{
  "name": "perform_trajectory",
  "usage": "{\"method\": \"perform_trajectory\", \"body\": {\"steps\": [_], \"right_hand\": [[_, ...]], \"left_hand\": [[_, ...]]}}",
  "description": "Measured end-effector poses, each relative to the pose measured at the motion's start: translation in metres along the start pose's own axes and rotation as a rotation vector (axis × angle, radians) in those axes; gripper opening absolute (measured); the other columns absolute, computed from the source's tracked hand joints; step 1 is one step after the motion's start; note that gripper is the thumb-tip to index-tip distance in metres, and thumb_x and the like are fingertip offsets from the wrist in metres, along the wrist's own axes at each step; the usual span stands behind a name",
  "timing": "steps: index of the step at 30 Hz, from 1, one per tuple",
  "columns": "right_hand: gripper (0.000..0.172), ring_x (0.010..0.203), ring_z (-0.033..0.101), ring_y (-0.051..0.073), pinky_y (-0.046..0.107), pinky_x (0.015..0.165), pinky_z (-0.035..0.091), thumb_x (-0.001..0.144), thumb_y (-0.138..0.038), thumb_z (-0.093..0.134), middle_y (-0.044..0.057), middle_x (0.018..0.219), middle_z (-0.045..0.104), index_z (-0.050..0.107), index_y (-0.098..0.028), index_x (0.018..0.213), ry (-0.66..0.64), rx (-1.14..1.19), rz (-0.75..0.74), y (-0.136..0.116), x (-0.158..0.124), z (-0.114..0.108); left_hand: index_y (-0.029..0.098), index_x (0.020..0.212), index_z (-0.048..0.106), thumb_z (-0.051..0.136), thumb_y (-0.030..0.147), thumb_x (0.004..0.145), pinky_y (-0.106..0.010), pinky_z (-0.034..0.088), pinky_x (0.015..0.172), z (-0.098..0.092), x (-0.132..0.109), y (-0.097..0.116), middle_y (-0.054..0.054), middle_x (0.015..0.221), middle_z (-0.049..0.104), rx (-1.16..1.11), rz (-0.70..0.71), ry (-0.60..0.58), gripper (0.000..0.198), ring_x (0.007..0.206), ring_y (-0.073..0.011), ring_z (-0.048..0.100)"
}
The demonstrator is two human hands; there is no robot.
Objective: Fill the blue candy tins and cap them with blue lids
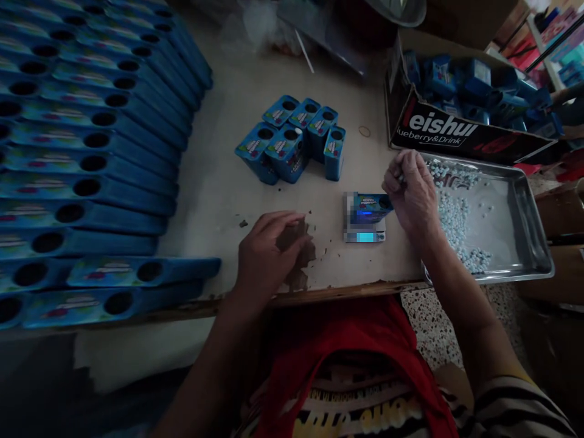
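My left hand hovers over the table near its front edge. It is empty, with the fingers curved and a gap between them and the thumb. My right hand is closed, with a few small pale candies just showing at its fingertips. Beside that hand, a blue candy box with a round hole in its top stands on a small digital scale with a lit display. A metal tray lies to the right, with many pale blue candies spread along its left side.
Several similar blue boxes are grouped upright beyond my hands. Rows of blue boxes fill the table's left side. At the back right sits a black cardboard carton with more blue packs. A rubber band lies near it.
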State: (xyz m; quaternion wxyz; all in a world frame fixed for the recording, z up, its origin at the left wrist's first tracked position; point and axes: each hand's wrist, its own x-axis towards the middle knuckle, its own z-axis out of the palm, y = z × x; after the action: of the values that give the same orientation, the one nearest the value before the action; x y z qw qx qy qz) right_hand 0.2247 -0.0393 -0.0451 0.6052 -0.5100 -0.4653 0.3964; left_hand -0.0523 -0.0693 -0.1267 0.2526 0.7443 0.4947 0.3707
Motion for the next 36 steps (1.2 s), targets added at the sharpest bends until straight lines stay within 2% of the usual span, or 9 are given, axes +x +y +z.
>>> {"method": "perform_trajectory", "body": {"steps": [3, 10, 14, 18, 24, 26, 30, 32, 36], "right_hand": [[0.042, 0.069, 0.045, 0.016, 0.032, 0.059, 0.048, 0.098, -0.07, 0.068, 0.001, 0.089, 0.051, 0.059, -0.03, 0.089, 0.003, -0.063, -0.043, 0.0, -0.009, 0.009], [0.037, 0.074, 0.058, 0.014, 0.03, 0.067, 0.056, 0.102, -0.065, 0.069, 0.0, 0.093, 0.058, 0.065, -0.029, 0.093, -0.031, -0.157, -0.046, -0.002, -0.018, 0.001], [0.041, 0.081, 0.068, 0.016, 0.034, 0.079, 0.063, 0.101, -0.069, 0.068, -0.001, 0.087, 0.061, 0.066, -0.029, 0.097, -0.06, -0.17, 0.002, -0.008, -0.023, 0.005], [0.031, 0.092, 0.074, 0.02, 0.041, 0.094, 0.066, 0.105, -0.06, 0.063, 0.001, 0.089, 0.069, 0.068, -0.03, 0.106, -0.047, -0.118, 0.032, -0.007, -0.022, 0.002], [0.005, 0.077, 0.065, 0.014, 0.035, 0.095, 0.064, 0.096, -0.032, 0.07, -0.002, 0.086, 0.064, 0.071, -0.03, 0.101, 0.279, 0.156, 0.129, 0.019, -0.007, -0.073], [0.009, 0.076, 0.064, 0.013, 0.034, 0.092, 0.064, 0.088, -0.023, 0.076, -0.002, 0.085, 0.063, 0.073, -0.03, 0.094, 0.344, 0.201, 0.152, 0.022, -0.019, -0.097], [0.012, 0.068, 0.056, 0.009, 0.021, 0.061, 0.057, 0.082, -0.027, 0.087, 0.0, 0.087, 0.064, 0.079, -0.025, 0.091, 0.421, 0.187, 0.233, 0.008, -0.067, -0.114], [0.02, 0.063, 0.05, 0.008, 0.018, 0.048, 0.045, 0.08, -0.035, 0.091, 0.0, 0.084, 0.062, 0.079, -0.022, 0.086, 0.363, 0.146, 0.316, -0.001, -0.092, -0.111], [0.024, 0.052, 0.034, 0.009, 0.022, 0.044, 0.026, 0.087, -0.046, 0.085, -0.005, 0.062, 0.044, 0.078, -0.023, 0.086, 0.198, -0.165, 0.344, -0.003, -0.123, -0.09]], "left_hand": [[0.029, 0.121, 0.076, 0.073, 0.024, 0.094, -0.048, 0.063, 0.11, -0.001, 0.0, -0.004, -0.008, 0.126, 0.076, -0.006, -0.014, -0.015, 0.028, 0.12, -0.0295, 0.074], [0.032, 0.121, 0.076, 0.074, 0.025, 0.092, -0.049, 0.064, 0.11, 0.0, 0.006, -0.006, -0.006, 0.127, 0.077, -0.039, -0.043, -0.036, 0.03, 0.117, -0.0297, 0.076], [0.033, 0.121, 0.076, 0.075, 0.023, 0.091, -0.047, 0.062, 0.112, 0.0, 0.007, -0.006, -0.005, 0.126, 0.077, -0.032, -0.051, -0.021, 0.032, 0.119, -0.0287, 0.075], [0.031, 0.122, 0.077, 0.074, 0.026, 0.093, -0.042, 0.064, 0.105, 0.005, 0.005, -0.005, -0.006, 0.124, 0.077, -0.046, -0.038, -0.025, 0.029, 0.11, -0.0264, 0.076], [0.026, 0.112, 0.08, 0.077, 0.032, 0.093, -0.037, 0.063, 0.089, 0.011, -0.016, -0.01, -0.005, 0.11, 0.079, -0.008, -0.113, -0.088, 0.02, 0.096, -0.024, 0.077], [0.024, 0.109, 0.08, 0.075, 0.033, 0.096, -0.036, 0.062, 0.089, 0.009, -0.024, -0.01, -0.005, 0.107, 0.08, -0.02, -0.147, -0.048, 0.017, 0.096, -0.0232, 0.077], [0.023, 0.105, 0.078, 0.07, 0.036, 0.1, -0.034, 0.061, 0.09, -0.005, -0.033, -0.012, -0.005, 0.105, 0.08, -0.027, -0.193, 0.116, 0.016, 0.098, -0.0219, 0.075], [0.023, 0.098, 0.078, 0.074, 0.038, 0.097, -0.034, 0.06, 0.089, -0.018, -0.037, -0.013, -0.005, 0.101, 0.079, -0.004, -0.179, 0.047, 0.015, 0.096, -0.0221, 0.075], [0.026, 0.09, 0.078, 0.084, 0.04, 0.087, -0.034, 0.06, 0.083, -0.032, -0.054, -0.014, -0.003, 0.094, 0.08, 0.033, -0.139, -0.328, 0.015, 0.09, -0.0239, 0.075]]}}
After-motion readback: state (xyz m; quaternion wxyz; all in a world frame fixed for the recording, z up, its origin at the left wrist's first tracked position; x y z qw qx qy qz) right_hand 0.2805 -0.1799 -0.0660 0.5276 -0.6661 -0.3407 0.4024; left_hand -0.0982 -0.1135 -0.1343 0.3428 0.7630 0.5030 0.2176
